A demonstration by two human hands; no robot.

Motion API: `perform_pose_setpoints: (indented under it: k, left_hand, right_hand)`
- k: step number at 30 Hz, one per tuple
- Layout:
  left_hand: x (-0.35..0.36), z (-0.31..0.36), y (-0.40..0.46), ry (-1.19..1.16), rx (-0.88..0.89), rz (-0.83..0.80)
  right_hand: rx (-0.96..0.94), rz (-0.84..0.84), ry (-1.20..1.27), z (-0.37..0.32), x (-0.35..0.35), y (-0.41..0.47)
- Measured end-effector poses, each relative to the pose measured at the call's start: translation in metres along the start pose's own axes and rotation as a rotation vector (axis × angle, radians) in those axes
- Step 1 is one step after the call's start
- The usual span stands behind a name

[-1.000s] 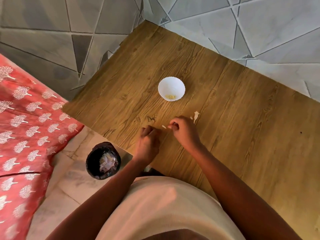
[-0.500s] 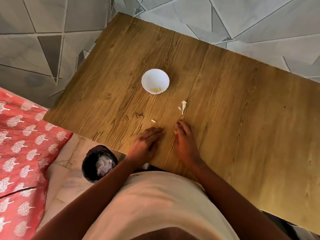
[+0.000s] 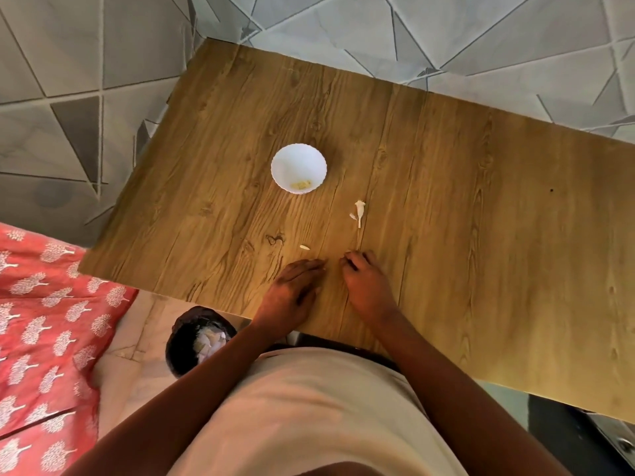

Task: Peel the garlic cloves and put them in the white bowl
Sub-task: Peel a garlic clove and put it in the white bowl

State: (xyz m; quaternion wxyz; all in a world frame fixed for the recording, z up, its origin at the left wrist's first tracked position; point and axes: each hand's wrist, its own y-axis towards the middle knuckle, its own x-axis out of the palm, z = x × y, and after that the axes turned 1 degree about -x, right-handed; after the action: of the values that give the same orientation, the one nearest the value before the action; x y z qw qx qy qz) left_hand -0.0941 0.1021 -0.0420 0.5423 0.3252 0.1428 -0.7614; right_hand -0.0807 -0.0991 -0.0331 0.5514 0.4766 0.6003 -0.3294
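Seen from the head camera, looking down: no brand, label or writing can be read anywhere. A wooden table (image 3: 446, 235) with a strong grain stands on a floor of grey tiles (image 3: 68, 97) cut into triangles by pale lines. A person in a cream top stands at the near edge with both hands on the tabletop, close together but apart. The left hand (image 3: 292, 290) lies flat, palm down, fingers straight and holding nothing. The right hand (image 3: 367, 286) rests knuckles up with its fingers curled under; whether they hold anything cannot be told. A white bowl (image 3: 298, 168) with a scalloped rim stands farther back, well apart from the hands, with a few pale yellow garlic pieces (image 3: 301, 184) inside. Between bowl and hands lie a white scrap of garlic skin (image 3: 358, 211) and a small pale sliver (image 3: 304, 247). Left of the table stand a small black bin (image 3: 197, 341) holding white peelings, and a red cloth (image 3: 44, 321) printed with white trees.
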Motion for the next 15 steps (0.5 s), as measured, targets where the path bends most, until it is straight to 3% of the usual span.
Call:
perform_pose_setpoints:
  k: [2, 5, 8, 11, 13, 15]
  left_hand:
    - [-0.001, 0.003, 0.003, -0.039, -0.049, 0.03]
    - [-0.003, 0.011, 0.01, -0.13, -0.267, 0.121]
    - [-0.004, 0.02, 0.024, -0.312, -0.455, 0.177]
    - [-0.004, 0.034, 0.048, -0.862, -0.721, 0.222]
    - [-0.005, 0.043, 0.062, -1.375, -0.889, 0.145]
    - [-0.004, 0.045, 0.068, -1.696, -0.929, 0.025]
  right_hand:
    - [-0.02, -0.017, -0.019, -0.006, -0.005, 0.004]
    - [-0.024, -0.071, 0.033, -0.012, -0.008, 0.008]
    - [0.061, -0.074, 0.381, -0.015, -0.012, 0.006]
    - [0.15, 0.12, 0.777, -0.021, -0.031, 0.013]
    - [0.118, 0.213, 0.855, -0.023, -0.04, 0.019]
    - [0.032, 0.235, 0.812, -0.024, -0.044, 0.026]
